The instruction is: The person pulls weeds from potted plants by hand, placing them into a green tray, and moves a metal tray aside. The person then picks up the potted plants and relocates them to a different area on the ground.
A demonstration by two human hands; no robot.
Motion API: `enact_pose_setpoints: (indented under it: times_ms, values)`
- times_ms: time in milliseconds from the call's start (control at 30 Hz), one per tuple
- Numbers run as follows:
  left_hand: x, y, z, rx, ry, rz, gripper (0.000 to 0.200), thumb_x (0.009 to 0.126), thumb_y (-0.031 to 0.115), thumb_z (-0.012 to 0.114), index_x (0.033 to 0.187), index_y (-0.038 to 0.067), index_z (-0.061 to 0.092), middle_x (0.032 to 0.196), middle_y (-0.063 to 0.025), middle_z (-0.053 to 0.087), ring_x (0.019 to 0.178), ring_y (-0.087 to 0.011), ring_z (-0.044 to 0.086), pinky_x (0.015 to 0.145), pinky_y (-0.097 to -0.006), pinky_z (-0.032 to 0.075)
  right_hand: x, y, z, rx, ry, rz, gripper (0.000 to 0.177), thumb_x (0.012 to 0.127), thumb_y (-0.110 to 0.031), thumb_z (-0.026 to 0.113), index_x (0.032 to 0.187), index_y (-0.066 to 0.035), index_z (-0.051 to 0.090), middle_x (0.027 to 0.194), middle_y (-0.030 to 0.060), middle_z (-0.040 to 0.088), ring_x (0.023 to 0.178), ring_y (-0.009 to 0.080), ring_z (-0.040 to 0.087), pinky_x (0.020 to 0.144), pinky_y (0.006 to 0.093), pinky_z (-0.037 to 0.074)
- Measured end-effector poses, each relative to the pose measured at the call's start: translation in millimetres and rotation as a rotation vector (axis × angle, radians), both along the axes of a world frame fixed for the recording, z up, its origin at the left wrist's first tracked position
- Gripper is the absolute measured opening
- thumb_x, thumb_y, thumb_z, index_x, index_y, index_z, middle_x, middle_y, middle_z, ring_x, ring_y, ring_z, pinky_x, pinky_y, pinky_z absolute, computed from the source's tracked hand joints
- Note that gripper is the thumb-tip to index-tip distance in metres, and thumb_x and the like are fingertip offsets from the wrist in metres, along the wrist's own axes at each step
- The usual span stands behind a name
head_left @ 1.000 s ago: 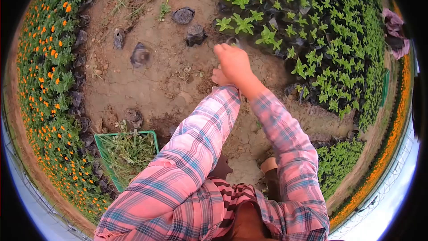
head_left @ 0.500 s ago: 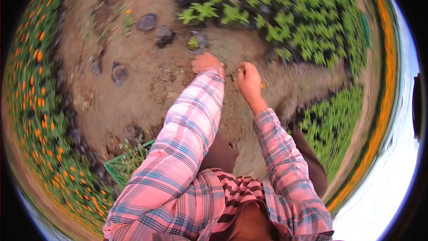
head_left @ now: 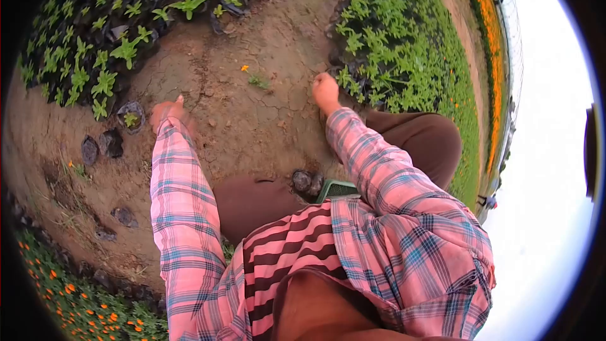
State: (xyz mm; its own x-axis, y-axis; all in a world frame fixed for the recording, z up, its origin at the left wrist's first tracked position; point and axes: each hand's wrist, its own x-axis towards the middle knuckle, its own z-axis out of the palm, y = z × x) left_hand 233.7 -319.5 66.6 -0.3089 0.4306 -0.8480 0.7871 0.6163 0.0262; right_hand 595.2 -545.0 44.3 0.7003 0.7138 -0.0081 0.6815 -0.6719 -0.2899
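My left hand (head_left: 169,115) is low over the soil, just right of a small seedling in a black plastic bag (head_left: 131,117). Motion smears its fingers, though the thumb points up and away. My right hand (head_left: 326,92) is at the near-left edge of the right-hand seedling bed (head_left: 404,44), with its fingers curled in; whatever they may hold is hidden. On the bare ground (head_left: 252,126) between my hands lie a small orange flower (head_left: 245,68) and a green sprig (head_left: 259,81).
Bagged seedlings (head_left: 95,38) fill the upper left. Dark soil-filled bags (head_left: 111,143) stand apart at left, with more bags (head_left: 307,181) by my knee. A green crate (head_left: 338,188) is partly under my right arm. Orange flowers (head_left: 82,306) grow at lower left.
My view has turned, and the seedling beds now appear further left. My hands, close together before, are wide apart, the right one now beside the right-hand bed.
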Motion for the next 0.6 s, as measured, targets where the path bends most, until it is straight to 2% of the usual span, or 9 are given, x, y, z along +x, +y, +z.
enact_pose_setpoints:
  times_ms: [67,100,200,233,300,400,500,567,600]
  values:
    - [-5,0,-14,0.065,-0.044,-0.090,0.067,0.080,0.055,0.063,0.119,0.002,0.055,0.122,-0.0144,0.057,0.111,-0.0273,0.057,0.089,-0.0405,0.049,16,-5,12,0.053,-0.144,-0.050,0.029,0.077,-0.012,0.063,0.105,-0.005,0.058,0.086,0.0204,0.063,0.087,0.0391,0.059,0.080,0.0452,0.047]
    - [-3,1,-21,0.074,-0.039,-0.093,0.067,0.080,0.055,0.063,0.119,0.002,0.055,0.122,-0.0144,0.057,0.111,-0.0273,0.057,0.089,-0.0405,0.049,21,-5,17,0.061,-0.139,-0.053,0.029,0.077,-0.012,0.063,0.105,-0.005,0.058,0.086,0.0204,0.063,0.087,0.0391,0.059,0.080,0.0452,0.047]
    - [-3,1,-23,0.082,0.067,-0.115,0.061,0.081,0.053,0.062,0.112,0.001,0.061,0.118,-0.0171,0.059,0.110,-0.0291,0.058,0.089,-0.0408,0.048,29,10,39,0.054,-0.144,-0.168,0.064,0.077,-0.013,0.067,0.132,-0.005,0.036,0.094,0.0256,0.060,0.096,0.0410,0.057,0.084,0.0454,0.046]
    - [-2,-4,-16,0.123,0.064,-0.156,0.060,0.081,0.053,0.063,0.110,0.000,0.062,0.118,-0.0172,0.059,0.110,-0.0299,0.057,0.089,-0.0406,0.048,34,13,36,0.067,-0.133,-0.170,0.064,0.077,-0.013,0.067,0.132,-0.005,0.036,0.094,0.0256,0.060,0.096,0.0410,0.057,0.084,0.0454,0.046]
    - [0,-5,-8,0.187,0.070,-0.194,0.059,0.081,0.053,0.063,0.107,-0.001,0.063,0.118,-0.0172,0.059,0.110,-0.0307,0.057,0.089,-0.0404,0.048,49,24,23,0.063,0.161,-0.312,0.064,0.075,-0.013,0.068,0.130,0.000,0.036,0.090,0.0247,0.062,0.090,0.0415,0.060,0.080,0.0457,0.048]
    - [-13,-12,-11,0.225,-0.096,-0.204,0.060,0.077,0.049,0.068,0.107,-0.002,0.062,0.118,-0.0225,0.058,0.111,-0.0339,0.056,0.090,-0.0415,0.047,66,32,11,-0.235,-0.113,-0.231,0.028,0.076,-0.020,0.067,0.092,0.000,0.055,0.088,0.0198,0.063,0.084,0.0389,0.063,0.075,0.0458,0.051]
    - [-28,-44,-30,0.500,0.014,-0.299,0.076,0.073,0.047,0.072,0.124,-0.004,0.047,0.125,-0.0271,0.050,0.116,-0.0373,0.050,0.094,-0.0403,0.044,86,25,-12,-0.205,-0.190,-0.110,0.024,0.077,-0.024,0.066,0.082,-0.002,0.059,0.085,0.0208,0.064,0.081,0.0382,0.062,0.071,0.0466,0.049]
    - [-34,-76,-15,0.490,0.044,-0.113,0.087,0.071,0.048,0.074,0.130,-0.003,0.037,0.129,-0.0246,0.045,0.119,-0.0373,0.046,0.096,-0.0403,0.042,66,26,6,-0.010,-0.141,-0.047,0.024,0.077,-0.023,0.064,0.078,0.000,0.055,0.080,0.0253,0.061,0.080,0.0447,0.058,0.069,0.0495,0.046]
    - [-35,-95,-12,0.452,0.074,-0.039,0.086,0.069,0.047,0.076,0.128,-0.002,0.038,0.127,-0.0230,0.046,0.118,-0.0364,0.046,0.095,-0.0410,0.043,57,26,11,-0.021,-0.194,0.051,0.023,0.077,-0.020,0.066,0.082,0.000,0.056,0.079,0.0232,0.062,0.076,0.0417,0.061,0.068,0.0469,0.048]
